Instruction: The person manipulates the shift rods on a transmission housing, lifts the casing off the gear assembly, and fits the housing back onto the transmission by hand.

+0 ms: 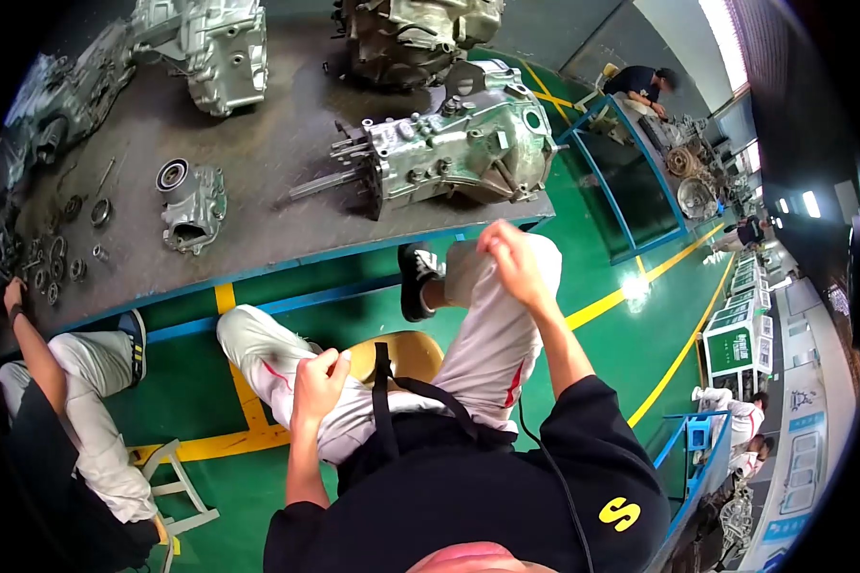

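Observation:
My left hand [321, 384] rests on the thigh of my light trousers, its fingers curled closed; whether anything is inside cannot be seen. On the other knee lies my right hand [512, 258], also with curled fingers, near the bench edge. Just beyond it, a large metal gearbox housing [449, 153] lies on its side on the dark workbench [287, 215], its shaft pointing left. A smaller metal housing [193, 205] with a round bearing opening stands left of it. Neither hand touches the metal parts.
More castings [225, 57] stand at the bench's back, with rings and small gears [100, 212] at its left. A co-worker [43, 458] sits at the left, one hand at the bench. Another person [640, 86] works at a blue-framed table [631, 191]. A stool [401, 355] is under me.

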Tool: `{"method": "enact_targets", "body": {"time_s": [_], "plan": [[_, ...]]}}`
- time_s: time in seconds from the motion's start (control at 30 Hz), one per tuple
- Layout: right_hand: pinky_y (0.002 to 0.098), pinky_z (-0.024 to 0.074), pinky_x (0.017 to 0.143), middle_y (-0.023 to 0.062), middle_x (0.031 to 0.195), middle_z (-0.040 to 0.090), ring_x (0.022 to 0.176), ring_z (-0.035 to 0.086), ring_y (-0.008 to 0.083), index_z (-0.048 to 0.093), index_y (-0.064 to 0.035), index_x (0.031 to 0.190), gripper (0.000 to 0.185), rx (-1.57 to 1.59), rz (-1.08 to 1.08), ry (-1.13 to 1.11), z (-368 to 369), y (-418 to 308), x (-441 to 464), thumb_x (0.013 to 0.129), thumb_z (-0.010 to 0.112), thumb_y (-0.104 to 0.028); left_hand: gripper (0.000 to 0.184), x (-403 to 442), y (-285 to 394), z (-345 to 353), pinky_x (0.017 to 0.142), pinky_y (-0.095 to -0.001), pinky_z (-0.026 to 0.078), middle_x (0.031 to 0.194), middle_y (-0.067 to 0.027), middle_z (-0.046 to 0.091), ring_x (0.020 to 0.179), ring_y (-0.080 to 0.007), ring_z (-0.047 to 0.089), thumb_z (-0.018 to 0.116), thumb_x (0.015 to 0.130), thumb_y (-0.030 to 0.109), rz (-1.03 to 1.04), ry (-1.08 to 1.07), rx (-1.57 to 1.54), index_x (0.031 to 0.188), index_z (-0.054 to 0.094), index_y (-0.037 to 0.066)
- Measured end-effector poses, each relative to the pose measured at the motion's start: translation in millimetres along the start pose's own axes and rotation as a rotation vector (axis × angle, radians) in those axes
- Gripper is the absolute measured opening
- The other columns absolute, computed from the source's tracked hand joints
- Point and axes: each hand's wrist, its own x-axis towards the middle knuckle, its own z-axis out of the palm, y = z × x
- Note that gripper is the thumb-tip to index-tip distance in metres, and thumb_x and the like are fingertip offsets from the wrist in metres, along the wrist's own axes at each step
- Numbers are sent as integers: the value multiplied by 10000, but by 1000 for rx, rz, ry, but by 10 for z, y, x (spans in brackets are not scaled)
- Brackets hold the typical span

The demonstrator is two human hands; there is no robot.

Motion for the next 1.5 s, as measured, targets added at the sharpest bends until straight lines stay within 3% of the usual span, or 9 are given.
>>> {"method": "enact_targets", "body": {"time_s": [0.13, 0.23, 0.4, 0.7, 0.73, 0.87, 1.1, 1.23, 1.5], "plan": [[354, 485, 783, 155, 938, 627, 843, 605, 271, 597, 45, 854, 116, 24, -65, 176, -235, 351, 80, 899, 527, -36, 411, 149, 3, 139, 489, -369, 291, 563, -126, 355, 570, -96, 303, 650, 987, 163, -53, 97, -1, 675, 461, -25], [417, 459, 918, 162, 1021, 623, 1020, 560, 326, 625, 23, 844, 139, -305, -114, 679, -174, 677, 149, 901, 615, -104, 413, 352, 281, 244, 492, -375, 296, 563, -143, 376, 534, -107, 338, 649, 986, 156, -73, 226, 4, 677, 450, -32], [489, 354, 1092, 241, 1353, 544, 1315, 445, 393, 575, 32, 1287, 393, -226, 16, 936, -132, 1306, 468, 955, 575, -179, 323, 1133, 863, 250, 530, -407, 395, 582, -157, 496, 508, -326, 456, 659, 953, 165, 83, 286, 445, 710, 518, 4], [471, 332, 1149, 207, 1430, 552, 1347, 473, 374, 535, 49, 1386, 403, -176, 176, 683, -305, 1396, 321, 1060, 445, -169, 176, 2891, 1079, -280, 650, -441, 508, 751, -132, 661, 695, -339, 653, 670, 890, 200, 234, 613, 828, 835, 671, 33], [469, 331, 1149, 204, 1430, 557, 1351, 470, 367, 539, 41, 1386, 403, -167, 162, 686, -277, 1431, 309, 1058, 449, -175, 203, 2930, 1006, -282, 663, -357, 522, 734, -119, 678, 672, -225, 667, 678, 908, 227, 140, 586, 789, 935, 713, 29], [447, 358, 1129, 201, 1436, 556, 1323, 496, 357, 549, 46, 1373, 402, -266, 134, 681, -271, 1339, 321, 1054, 447, -176, 218, 2963, 968, -211, 657, -327, 509, 711, -107, 678, 646, -169, 635, 675, 919, 236, 115, 496, 586, 949, 721, 25], [382, 367, 1115, 146, 1408, 579, 1293, 531, 266, 546, 17, 1413, 485, 288, 298, 869, -71, 1388, 374, 1108, 328, -289, 296, 3252, 823, -410, 1024, -322, 473, 1270, -167, 693, 1177, -189, 642, 556, 950, 26, 427, -14, 335, 1209, 699, 26], [406, 295, 1152, 99, 1441, 563, 1365, 476, 227, 558, -38, 1420, 528, 501, 429, 985, 10, 1124, 418, 1108, 297, -375, 261, 3445, 547, -519, 1114, -351, 423, 1324, -124, 689, 1272, -219, 598, 571, 961, 17, 297, -242, -142, 1184, 704, -18], [437, 195, 1189, 68, 1510, 488, 1435, 382, 214, 508, -76, 1453, 479, 490, 554, 1100, 132, 779, 617, 1087, 344, -339, 375, 3547, 412, -505, 1154, -360, 389, 1342, -113, 686, 1333, -261, 571, 499, 896, -40, 277, -192, -25, 1195, 721, 8]]}}
